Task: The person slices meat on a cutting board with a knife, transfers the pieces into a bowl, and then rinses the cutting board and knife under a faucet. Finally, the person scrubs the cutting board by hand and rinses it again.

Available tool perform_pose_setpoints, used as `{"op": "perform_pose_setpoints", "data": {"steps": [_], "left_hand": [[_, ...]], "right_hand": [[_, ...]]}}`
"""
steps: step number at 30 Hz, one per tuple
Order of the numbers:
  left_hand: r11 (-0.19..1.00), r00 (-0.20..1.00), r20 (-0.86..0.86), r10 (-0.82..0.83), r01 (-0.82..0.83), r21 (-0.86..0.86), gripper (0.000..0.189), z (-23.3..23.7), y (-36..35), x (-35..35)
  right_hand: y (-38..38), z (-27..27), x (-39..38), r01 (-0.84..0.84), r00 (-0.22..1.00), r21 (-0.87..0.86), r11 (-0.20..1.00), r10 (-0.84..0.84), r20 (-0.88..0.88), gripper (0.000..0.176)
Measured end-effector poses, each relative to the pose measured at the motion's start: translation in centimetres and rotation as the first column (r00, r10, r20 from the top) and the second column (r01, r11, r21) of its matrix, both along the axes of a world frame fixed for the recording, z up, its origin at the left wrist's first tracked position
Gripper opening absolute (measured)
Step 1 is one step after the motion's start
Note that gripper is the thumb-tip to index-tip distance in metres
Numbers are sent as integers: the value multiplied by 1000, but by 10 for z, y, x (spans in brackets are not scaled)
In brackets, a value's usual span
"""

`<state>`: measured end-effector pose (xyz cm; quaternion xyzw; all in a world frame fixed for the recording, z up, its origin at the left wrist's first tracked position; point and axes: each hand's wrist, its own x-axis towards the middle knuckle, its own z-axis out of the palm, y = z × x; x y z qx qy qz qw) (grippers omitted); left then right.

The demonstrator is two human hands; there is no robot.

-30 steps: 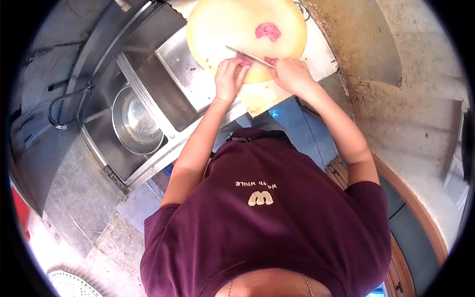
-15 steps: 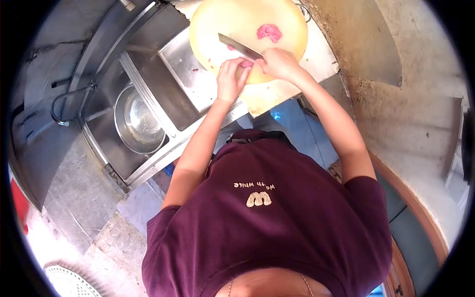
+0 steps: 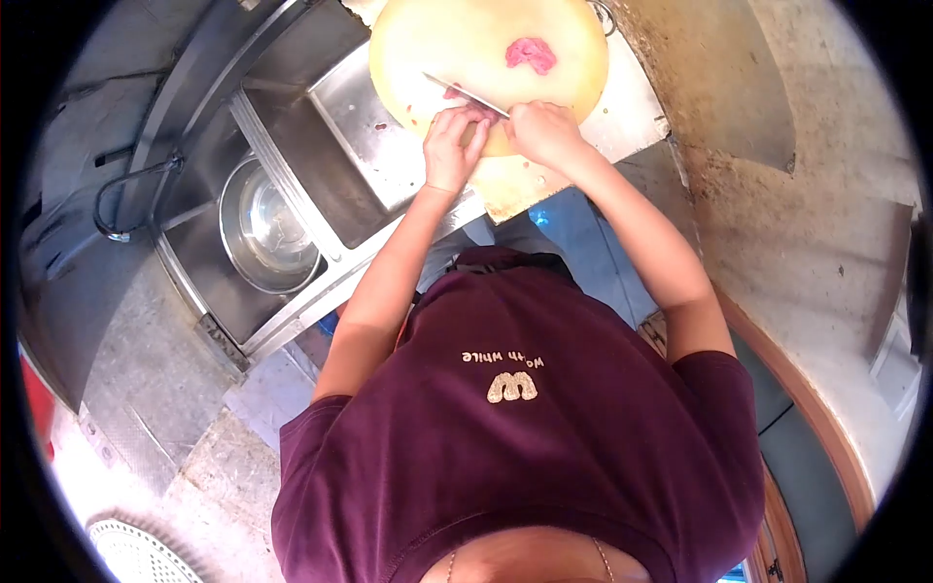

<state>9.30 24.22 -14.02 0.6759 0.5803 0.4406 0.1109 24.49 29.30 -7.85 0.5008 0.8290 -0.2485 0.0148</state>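
Head view: nearest, the left hand (image 3: 453, 146) was found curled, fingertips pinning a soft pink meat strip (image 3: 486, 114) to the round, pale-yellow cutting board (image 3: 437, 39). The right hand (image 3: 544, 131) was clenched around a thin steel knife (image 3: 466, 94). Farther, a lumpy meat piece (image 3: 531, 53) was recorded.

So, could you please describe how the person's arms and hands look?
Both hands, left hand and right hand, are bare: no gloves, and no watch or bracelet shows. The arms are uncovered up to the short sleeves of a maroon T-shirt with a pale W logo.
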Motion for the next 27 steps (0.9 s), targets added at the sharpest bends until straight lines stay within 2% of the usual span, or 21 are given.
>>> {"op": "perform_pose_setpoints", "data": {"steps": [1,2,4,5,7,10,11,14,18,23,27], "left_hand": [[1000,1000,-13,4,-4,-1,15,0,-1,0],[993,990,134,45,-30,-112,15,-1,-2,2],[945,901,401,168,-32,-326,16,4,1,3],[939,857,470,212,-46,-340,18,7,5,0],[923,747,595,297,-65,-378,22,18,20,-5],[859,592,745,307,165,-485,24,39,44,-11],[847,617,740,268,216,-487,24,36,48,-15],[825,515,817,261,321,-466,23,38,55,-19],[786,523,825,212,410,-462,20,45,54,-18],[771,520,823,230,418,-480,20,43,61,-5],[808,544,824,155,409,-423,21,39,70,4]], "right_hand": [[3,0,4,5,1000,0,1000,-5,-12,33],[6,2,9,10,1000,1,1000,-10,-22,34],[14,17,20,106,985,-241,965,-135,-108,33],[16,21,24,143,969,-362,921,-205,-138,32],[15,22,32,174,929,-473,864,-304,-213,31],[12,24,39,171,864,-592,788,-409,-295,29],[10,27,39,168,840,-613,772,-437,-321,29],[6,34,44,147,763,-658,738,-508,-400,30],[-2,32,55,157,636,-690,706,-607,-477,30],[-3,35,69,305,659,-587,750,-611,-438,32],[-4,33,80,364,733,-506,782,-576,-363,36]]}}
